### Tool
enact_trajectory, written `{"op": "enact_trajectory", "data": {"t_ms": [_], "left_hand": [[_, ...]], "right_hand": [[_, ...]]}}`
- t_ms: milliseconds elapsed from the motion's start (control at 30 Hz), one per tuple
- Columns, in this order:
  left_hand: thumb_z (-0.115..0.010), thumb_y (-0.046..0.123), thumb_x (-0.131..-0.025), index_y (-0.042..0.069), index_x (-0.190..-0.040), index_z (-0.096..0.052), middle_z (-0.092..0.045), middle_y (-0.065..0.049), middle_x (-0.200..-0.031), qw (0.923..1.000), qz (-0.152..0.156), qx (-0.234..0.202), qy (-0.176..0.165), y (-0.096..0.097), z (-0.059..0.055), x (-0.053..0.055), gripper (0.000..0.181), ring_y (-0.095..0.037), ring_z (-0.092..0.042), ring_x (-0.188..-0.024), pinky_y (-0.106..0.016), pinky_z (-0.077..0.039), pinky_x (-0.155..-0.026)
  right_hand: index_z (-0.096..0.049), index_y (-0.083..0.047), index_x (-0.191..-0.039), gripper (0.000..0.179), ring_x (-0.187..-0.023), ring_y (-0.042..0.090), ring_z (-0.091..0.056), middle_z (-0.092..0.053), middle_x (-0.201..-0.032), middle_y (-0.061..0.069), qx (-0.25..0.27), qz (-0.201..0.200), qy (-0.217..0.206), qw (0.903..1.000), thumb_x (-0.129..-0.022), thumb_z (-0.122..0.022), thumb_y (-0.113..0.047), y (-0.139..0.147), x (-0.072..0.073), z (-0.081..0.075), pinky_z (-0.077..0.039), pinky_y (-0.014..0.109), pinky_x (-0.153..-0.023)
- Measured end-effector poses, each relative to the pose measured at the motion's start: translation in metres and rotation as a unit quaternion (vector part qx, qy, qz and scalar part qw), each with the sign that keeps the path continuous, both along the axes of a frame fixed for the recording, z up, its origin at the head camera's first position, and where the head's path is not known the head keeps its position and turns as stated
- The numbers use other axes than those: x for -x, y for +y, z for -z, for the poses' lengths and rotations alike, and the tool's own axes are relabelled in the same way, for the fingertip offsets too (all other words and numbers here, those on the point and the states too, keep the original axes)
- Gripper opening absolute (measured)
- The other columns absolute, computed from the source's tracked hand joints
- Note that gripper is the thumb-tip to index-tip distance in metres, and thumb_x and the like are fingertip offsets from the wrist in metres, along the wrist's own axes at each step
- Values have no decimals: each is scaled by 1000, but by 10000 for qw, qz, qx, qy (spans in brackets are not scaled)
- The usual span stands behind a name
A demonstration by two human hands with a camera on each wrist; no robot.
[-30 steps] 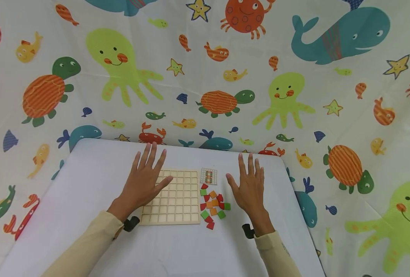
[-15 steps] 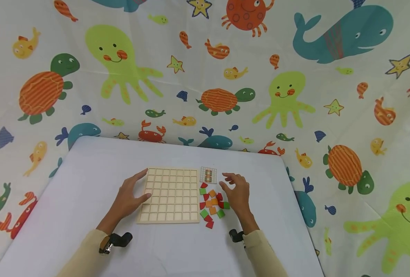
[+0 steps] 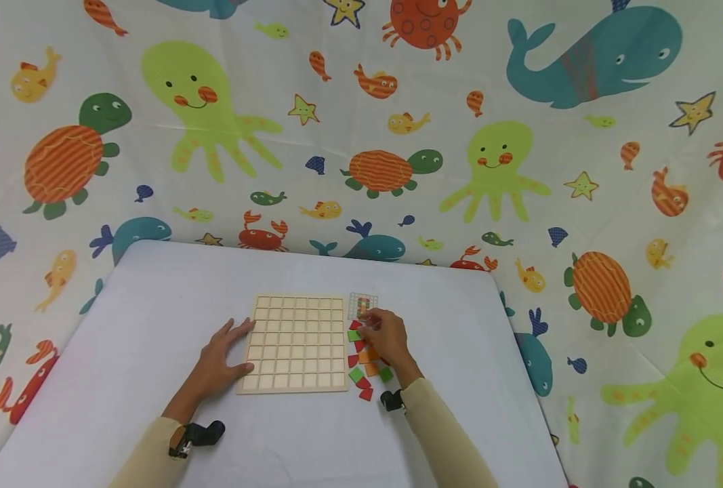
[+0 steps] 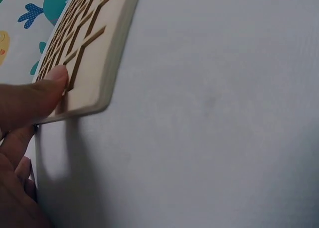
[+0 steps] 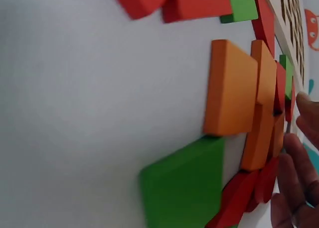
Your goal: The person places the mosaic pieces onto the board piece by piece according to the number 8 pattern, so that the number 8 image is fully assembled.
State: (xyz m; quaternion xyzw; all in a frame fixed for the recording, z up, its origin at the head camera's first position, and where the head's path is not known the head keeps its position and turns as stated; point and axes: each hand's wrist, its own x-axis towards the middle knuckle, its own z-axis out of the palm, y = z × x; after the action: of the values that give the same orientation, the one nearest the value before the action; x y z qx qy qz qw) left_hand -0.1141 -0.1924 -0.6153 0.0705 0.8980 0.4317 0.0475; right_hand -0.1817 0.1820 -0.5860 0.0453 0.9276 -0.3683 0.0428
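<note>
A pale wooden grid board (image 3: pixel 294 389) lies on the white table, divided into many square cells. My left hand (image 3: pixel 215 362) is at its left edge with fingers spread and relaxed. In the left wrist view the thumb (image 4: pixel 42 96) overlaps the board's corner (image 4: pixel 94 83); firm contact cannot be told. Right of the board lie several loose red, green and orange tiles. My right hand (image 3: pixel 388 337) is bent over their far end, thumb and fingers apart. The right wrist view shows the fingers (image 5: pixel 294 173) beside the tiles, with nothing seen between them. Nearest that camera are an orange tile (image 5: pixel 232 88) and a green tile (image 5: pixel 184 185).
A small card (image 3: pixel 355 303) with a printed grid and coloured pattern lies by the board's far right corner, partly behind my right hand. The white table (image 3: pixel 312 440) ends at a curtain (image 3: pixel 337 183) printed with sea animals.
Both hands came down from a raised, flat pose. My left hand moved left and nearer to the board's left edge. My right hand moved left over the tiles, its fingers bending.
</note>
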Motion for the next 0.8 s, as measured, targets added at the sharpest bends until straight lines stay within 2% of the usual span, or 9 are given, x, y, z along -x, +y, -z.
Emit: {"op": "enact_trajectory", "data": {"t_ms": [133,267,467,600,700,800], "left_hand": [[-89,27,-83,9,-161,-44,-36,-23,-170,9998,102,102,100,-1,4,-1,92,-58,-16,-159,-87,-16,-117],[-89,25,-83,11,-161,-45,-36,-22,-170,9996,130,197,129,-1,6,-1,90,-57,-17,-159,-86,-17,-117],[-89,24,-81,10,-156,-50,-40,-24,-167,9987,116,280,412,1,5,-3,86,-59,-21,-157,-88,-20,-114],[-89,25,-82,10,-155,-52,-40,-24,-167,9984,117,286,484,2,4,-3,84,-59,-21,-157,-88,-20,-114],[-89,26,-82,9,-155,-52,-38,-24,-168,9986,152,292,412,1,4,-3,84,-58,-19,-158,-87,-18,-116],[-89,23,-83,9,-156,-51,-36,-23,-170,9989,191,284,329,1,3,-3,83,-59,-18,-158,-87,-17,-116]], "right_hand": [[-80,-21,-110,20,-94,18,-64,-73,-102,0,-340,-13,-33,9994,-91,-85,-27,-6,6,1,-59,37,-89],[-78,-20,-101,16,-92,19,-60,-70,-99,1,-364,-7,-163,9992,-89,-87,-27,-11,9,2,-56,37,-84],[-70,-19,-95,16,-86,19,-59,-66,-91,0,-27,-96,-335,9994,-91,-85,-21,-14,11,0,-53,30,-71],[-65,-18,-95,17,-80,19,-59,-64,-86,2,261,-219,-412,9986,-94,-82,-18,-13,10,-2,-50,27,-62],[-66,-18,-98,13,-81,20,-59,-64,-88,3,578,-328,-467,9967,-97,-78,-16,-10,10,-2,-52,26,-62],[-74,-22,-101,5,-87,20,-60,-67,-94,1,777,-446,-447,9950,-101,-73,-17,-7,8,0,-56,27,-70]]}}
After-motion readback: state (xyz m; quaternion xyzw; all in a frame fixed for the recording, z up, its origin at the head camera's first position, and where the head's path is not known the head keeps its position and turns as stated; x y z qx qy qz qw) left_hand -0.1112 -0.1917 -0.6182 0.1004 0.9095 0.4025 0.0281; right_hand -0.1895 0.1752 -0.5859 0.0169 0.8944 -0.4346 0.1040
